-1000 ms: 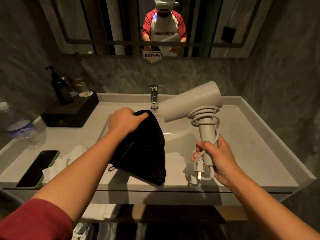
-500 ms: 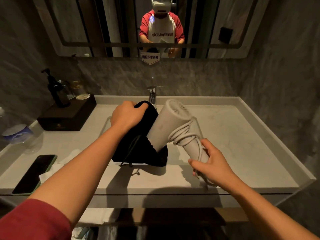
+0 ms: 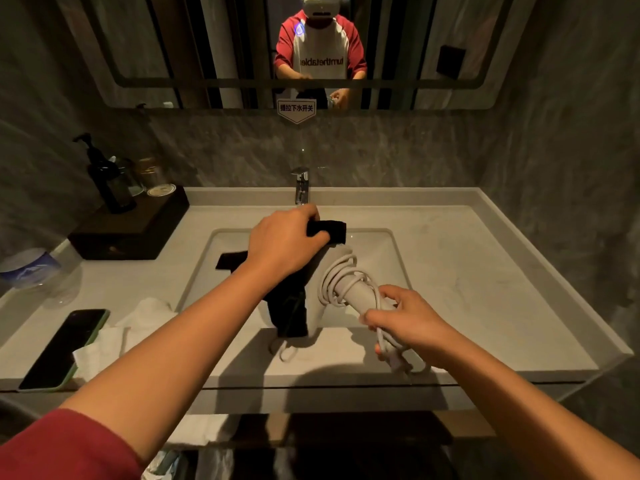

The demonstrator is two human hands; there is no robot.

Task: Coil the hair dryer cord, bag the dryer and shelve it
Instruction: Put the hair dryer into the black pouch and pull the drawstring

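Note:
A grey hair dryer (image 3: 360,292) hangs over the sink basin, its barrel pushed down into the mouth of a black drawstring bag (image 3: 289,306). The grey cord (image 3: 337,277) is coiled round the dryer's handle, and its loose end with the plug trails below my right hand. My right hand (image 3: 408,322) grips the handle and the cord together. My left hand (image 3: 285,245) pinches the bag's top edge, holding it open above the basin. The barrel's front end is hidden inside the bag.
A chrome tap (image 3: 300,185) stands behind the white basin (image 3: 381,244). On the left of the counter lie a phone (image 3: 64,348), white tissue (image 3: 117,336), a clear cup (image 3: 31,268) and a dark tray (image 3: 128,228) with a pump bottle. A mirror hangs above.
My right hand has tipped the dryer and pushed its barrel down into the bag. My left hand has lifted the bag's edge back toward the tap.

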